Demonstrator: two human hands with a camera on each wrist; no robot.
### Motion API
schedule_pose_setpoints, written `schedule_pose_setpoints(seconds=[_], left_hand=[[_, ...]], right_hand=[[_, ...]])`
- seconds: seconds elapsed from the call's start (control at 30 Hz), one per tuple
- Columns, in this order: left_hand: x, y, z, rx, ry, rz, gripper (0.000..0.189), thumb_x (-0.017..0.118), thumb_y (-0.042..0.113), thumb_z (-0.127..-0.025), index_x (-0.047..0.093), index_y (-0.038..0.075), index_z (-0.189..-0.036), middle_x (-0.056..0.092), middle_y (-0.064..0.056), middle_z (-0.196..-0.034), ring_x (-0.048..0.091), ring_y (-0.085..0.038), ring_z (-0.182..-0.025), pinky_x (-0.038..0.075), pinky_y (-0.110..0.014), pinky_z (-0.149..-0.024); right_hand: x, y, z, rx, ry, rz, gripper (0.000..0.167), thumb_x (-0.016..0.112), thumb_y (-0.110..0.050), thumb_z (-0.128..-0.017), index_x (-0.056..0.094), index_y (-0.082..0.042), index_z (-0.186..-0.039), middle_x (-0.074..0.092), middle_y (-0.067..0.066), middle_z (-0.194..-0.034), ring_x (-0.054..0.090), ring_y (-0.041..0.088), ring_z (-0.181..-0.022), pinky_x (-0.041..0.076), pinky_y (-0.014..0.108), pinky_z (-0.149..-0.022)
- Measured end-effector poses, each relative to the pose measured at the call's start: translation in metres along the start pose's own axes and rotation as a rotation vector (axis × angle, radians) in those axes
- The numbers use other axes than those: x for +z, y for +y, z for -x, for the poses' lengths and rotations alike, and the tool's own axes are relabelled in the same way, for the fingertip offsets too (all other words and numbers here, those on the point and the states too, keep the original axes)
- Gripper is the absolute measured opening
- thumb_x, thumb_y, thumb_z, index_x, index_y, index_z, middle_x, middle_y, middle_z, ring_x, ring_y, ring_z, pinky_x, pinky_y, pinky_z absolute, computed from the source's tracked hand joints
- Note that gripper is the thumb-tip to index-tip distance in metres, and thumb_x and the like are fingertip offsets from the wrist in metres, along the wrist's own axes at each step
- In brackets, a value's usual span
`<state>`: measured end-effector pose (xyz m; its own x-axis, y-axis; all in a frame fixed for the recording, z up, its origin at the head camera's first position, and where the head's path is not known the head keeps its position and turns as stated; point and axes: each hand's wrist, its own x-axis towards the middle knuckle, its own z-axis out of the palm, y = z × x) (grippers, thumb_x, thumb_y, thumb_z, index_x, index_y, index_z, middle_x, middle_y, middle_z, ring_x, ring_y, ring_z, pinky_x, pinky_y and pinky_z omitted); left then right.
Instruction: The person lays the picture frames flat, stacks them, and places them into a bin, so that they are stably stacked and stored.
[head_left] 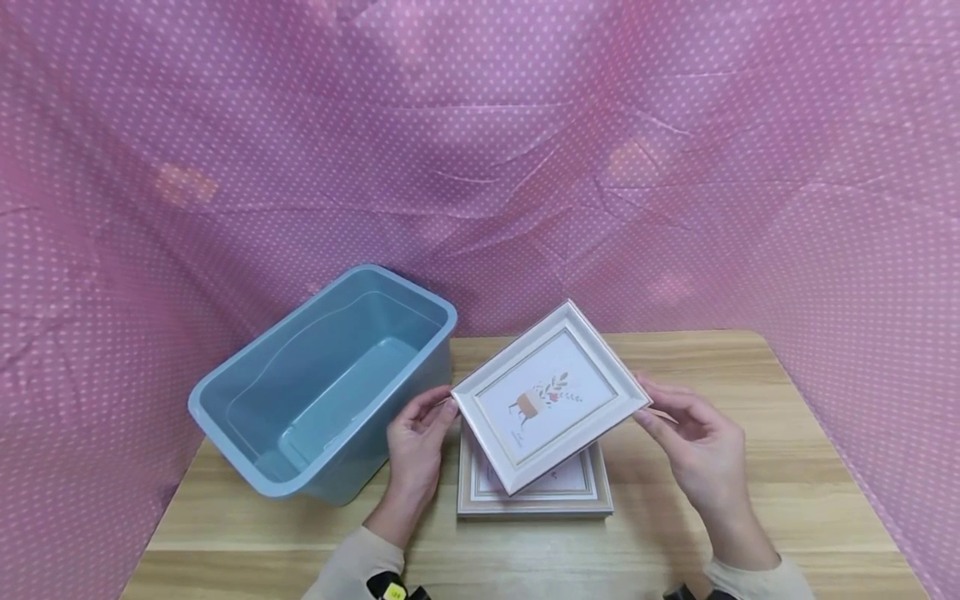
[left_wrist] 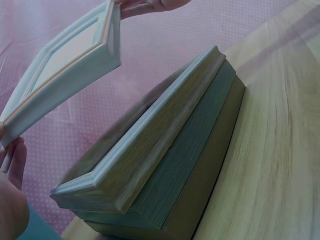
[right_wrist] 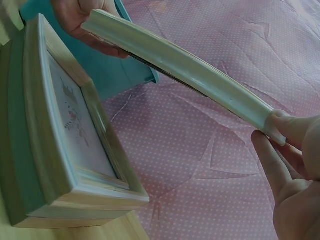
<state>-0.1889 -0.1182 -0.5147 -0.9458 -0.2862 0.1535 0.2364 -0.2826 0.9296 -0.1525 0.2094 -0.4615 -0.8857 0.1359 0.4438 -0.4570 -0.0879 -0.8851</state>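
Note:
A white picture frame (head_left: 551,396) with a printed plant-and-animal drawing is held up at an angle by both hands. My left hand (head_left: 420,442) pinches its left corner between thumb and fingers. At the opposite corner, my right hand (head_left: 701,450) pinches the frame the same way; the right wrist view shows the thumb on top and fingers beneath. Below lies a stack of picture frames (head_left: 536,507) on the table, the top one wood-toned with a picture inside. The raised frame is apart from the stack and hides part of it in the head view.
A blue-grey plastic bin (head_left: 352,400) stands at the left, its inside visible with nothing in it. The wooden table (head_left: 787,467) extends right of the stack. Pink dotted cloth (head_left: 480,167) hangs behind and along both sides.

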Motion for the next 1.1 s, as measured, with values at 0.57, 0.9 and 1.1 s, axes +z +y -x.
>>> schedule_pose_setpoints(seconds=[0.57, 0.9, 1.1], left_hand=[[0.001, 0.008, -0.007, -0.015, -0.013, -0.118, 0.029, 0.072, -0.012, -0.095, 0.067, -0.021, -0.122, 0.082, -0.016, -0.112, 0.079, -0.006, -0.091, 0.065, -0.021, -0.087], [0.003, 0.019, -0.013, 0.018, -0.04, -0.276, 0.025, 0.067, -0.009, -0.098, 0.073, -0.012, -0.122, 0.075, -0.032, -0.123, 0.076, -0.002, -0.09, 0.063, -0.017, -0.088], [0.001, 0.02, -0.016, 0.032, -0.084, -0.281, 0.026, 0.065, -0.01, -0.099, 0.073, -0.014, -0.123, 0.073, -0.035, -0.125, 0.075, -0.001, -0.091, 0.062, -0.016, -0.09]], right_hand=[[0.0, 0.009, 0.025, -0.004, 0.062, 0.104, 0.032, 0.072, 0.033, -0.078, 0.066, 0.027, -0.109, 0.082, -0.006, -0.114, 0.079, 0.01, -0.107, 0.064, 0.028, -0.096], [0.009, 0.016, 0.044, -0.023, 0.116, 0.098, 0.03, 0.075, 0.031, -0.077, 0.07, 0.024, -0.106, 0.083, 0.005, -0.112, 0.079, 0.012, -0.109, 0.063, 0.026, -0.096], [0.015, 0.017, 0.055, 0.044, 0.189, 0.197, 0.032, 0.08, 0.028, -0.076, 0.074, 0.017, -0.105, 0.082, 0.004, -0.109, 0.08, 0.01, -0.104, 0.063, 0.023, -0.093]])
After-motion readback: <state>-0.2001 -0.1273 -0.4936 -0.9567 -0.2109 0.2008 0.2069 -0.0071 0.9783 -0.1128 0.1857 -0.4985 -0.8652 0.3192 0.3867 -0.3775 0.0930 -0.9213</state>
